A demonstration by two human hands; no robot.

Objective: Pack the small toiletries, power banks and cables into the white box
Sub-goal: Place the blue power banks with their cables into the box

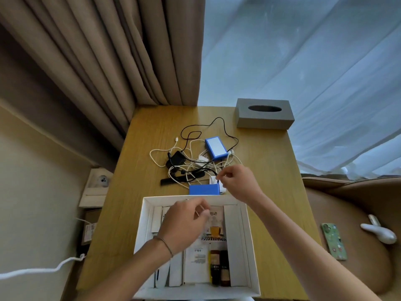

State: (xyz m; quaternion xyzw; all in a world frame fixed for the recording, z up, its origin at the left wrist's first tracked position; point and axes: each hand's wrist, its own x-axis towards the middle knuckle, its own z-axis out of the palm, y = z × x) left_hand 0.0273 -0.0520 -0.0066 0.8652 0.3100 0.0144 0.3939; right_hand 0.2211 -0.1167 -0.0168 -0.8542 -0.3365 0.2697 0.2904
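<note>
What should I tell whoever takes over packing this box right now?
Right hand pinches a white cable beside the near blue power bank. Left hand hovers over the white box, fingers curled; whether it holds anything is unclear. Done: two dark bottles and white packets lie in the box. Left: both power banks, the far one too, the tangled cables, black charger and black comb.
</note>
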